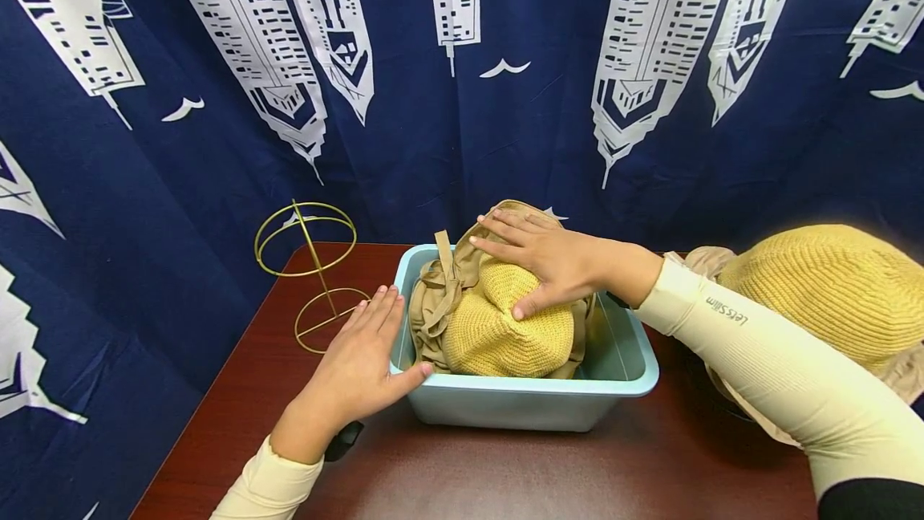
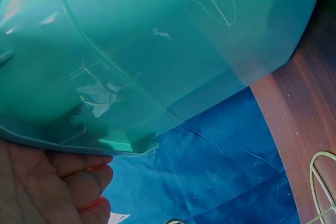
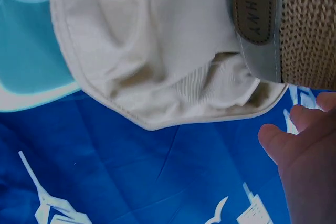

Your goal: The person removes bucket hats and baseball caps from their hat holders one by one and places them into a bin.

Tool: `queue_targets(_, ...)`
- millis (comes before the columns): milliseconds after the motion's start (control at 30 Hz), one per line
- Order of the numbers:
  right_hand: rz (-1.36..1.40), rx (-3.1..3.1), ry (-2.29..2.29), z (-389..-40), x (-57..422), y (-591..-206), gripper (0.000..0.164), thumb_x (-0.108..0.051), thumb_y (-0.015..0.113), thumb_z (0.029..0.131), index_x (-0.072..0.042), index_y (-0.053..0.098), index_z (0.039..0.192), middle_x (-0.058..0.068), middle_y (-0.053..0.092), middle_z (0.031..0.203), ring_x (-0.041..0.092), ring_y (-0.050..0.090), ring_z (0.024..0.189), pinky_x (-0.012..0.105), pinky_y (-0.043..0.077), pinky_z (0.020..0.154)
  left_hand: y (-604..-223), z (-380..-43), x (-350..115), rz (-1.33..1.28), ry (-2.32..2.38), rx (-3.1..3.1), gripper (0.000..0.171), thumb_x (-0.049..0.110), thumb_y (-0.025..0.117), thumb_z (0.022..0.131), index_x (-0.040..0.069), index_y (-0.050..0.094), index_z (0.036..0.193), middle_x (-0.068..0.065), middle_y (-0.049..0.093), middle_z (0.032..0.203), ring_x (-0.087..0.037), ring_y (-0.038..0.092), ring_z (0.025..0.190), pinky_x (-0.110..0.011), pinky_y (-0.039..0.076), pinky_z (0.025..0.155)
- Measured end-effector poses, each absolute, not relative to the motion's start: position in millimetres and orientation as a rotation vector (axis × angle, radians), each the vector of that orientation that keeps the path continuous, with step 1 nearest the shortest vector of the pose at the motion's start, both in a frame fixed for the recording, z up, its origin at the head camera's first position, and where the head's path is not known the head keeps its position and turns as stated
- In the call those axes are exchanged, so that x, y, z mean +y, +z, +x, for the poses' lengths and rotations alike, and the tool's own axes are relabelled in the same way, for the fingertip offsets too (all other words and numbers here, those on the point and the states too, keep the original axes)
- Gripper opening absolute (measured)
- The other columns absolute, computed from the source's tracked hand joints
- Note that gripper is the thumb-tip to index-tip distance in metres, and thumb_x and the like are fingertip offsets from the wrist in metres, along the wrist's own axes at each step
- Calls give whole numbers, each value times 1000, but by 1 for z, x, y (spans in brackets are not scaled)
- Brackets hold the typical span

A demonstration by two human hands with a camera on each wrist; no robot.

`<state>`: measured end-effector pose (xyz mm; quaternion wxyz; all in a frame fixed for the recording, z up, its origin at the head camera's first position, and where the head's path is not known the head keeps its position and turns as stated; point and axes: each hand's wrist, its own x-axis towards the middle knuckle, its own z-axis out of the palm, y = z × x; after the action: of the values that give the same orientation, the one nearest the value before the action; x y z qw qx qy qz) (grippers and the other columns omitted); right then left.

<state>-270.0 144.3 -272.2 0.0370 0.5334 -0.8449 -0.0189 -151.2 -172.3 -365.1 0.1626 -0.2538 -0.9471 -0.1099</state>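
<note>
A hat with a yellow knitted crown (image 1: pixel 505 343) and a tan cloth brim (image 1: pixel 433 311) sits inside a light blue plastic bin (image 1: pixel 505 408). On top of the crown and the far brim rests my right hand (image 1: pixel 552 263), its fingers straight and spread. My left hand (image 1: pixel 364 359) lies flat against the bin's left end, thumb tip at the front rim. In the left wrist view, that hand's fingers (image 2: pixel 86 184) are right at the bin's rim. The right wrist view shows the brim (image 3: pixel 126 40) and a brown patch (image 3: pixel 254 9) with lettering.
To the left of the bin stands a gold wire hat stand (image 1: pixel 315 255). A second yellow knitted hat (image 1: pixel 830 287) with a tan brim is at the right, partly behind my right forearm. Behind the dark red wooden table (image 1: pixel 433 480) hangs a blue curtain (image 1: pixel 462 143).
</note>
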Motion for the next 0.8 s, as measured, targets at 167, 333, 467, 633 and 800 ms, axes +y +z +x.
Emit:
queue_targets(167, 1736, -2576, -86, -259, 137, -280, 109, -82, 48, 81, -14, 18, 160, 17, 7, 165, 37, 3, 150, 61, 11, 116, -365, -151, -173, -720, -302, -2702, 95, 66, 55, 88, -9, 42, 145, -21, 38, 154, -32, 26, 147, -49, 21, 118)
queue_targets(333, 1783, -2567, -94, -250, 132, -285, 112, -87, 43, 78, -15, 18, 160, 16, 6, 165, 37, 1, 150, 64, 11, 115, -365, -151, -172, -719, -310, -2700, 94, 64, 59, 87, -9, 42, 145, -22, 38, 153, -32, 25, 147, -49, 21, 118)
queue_targets(467, 1784, -2564, -120, -250, 126, -291, 108, -86, 43, 80, -18, 19, 160, 16, 7, 165, 37, 1, 151, 65, 11, 114, -366, -152, -173, -723, -314, -2688, 93, 62, 60, 87, -9, 43, 144, -22, 39, 152, -33, 27, 146, -50, 22, 117)
queue_targets(633, 1738, -2581, -210, -258, 120, -302, 103, -84, 43, 82, -21, 20, 160, 16, 7, 165, 35, 0, 151, 66, 9, 114, -367, -152, -173, -724, -317, -2681, 93, 63, 58, 87, -9, 43, 145, -22, 39, 152, -32, 26, 147, -49, 22, 118)
queue_targets(800, 1714, -2648, -325, -261, 113, -313, 97, -85, 33, 84, -27, 15, 161, 12, 4, 166, 32, -5, 151, 63, 4, 116, -366, -152, -172, -721, -309, -2686, 93, 63, 58, 87, -8, 43, 145, -21, 39, 153, -31, 25, 147, -49, 22, 118)
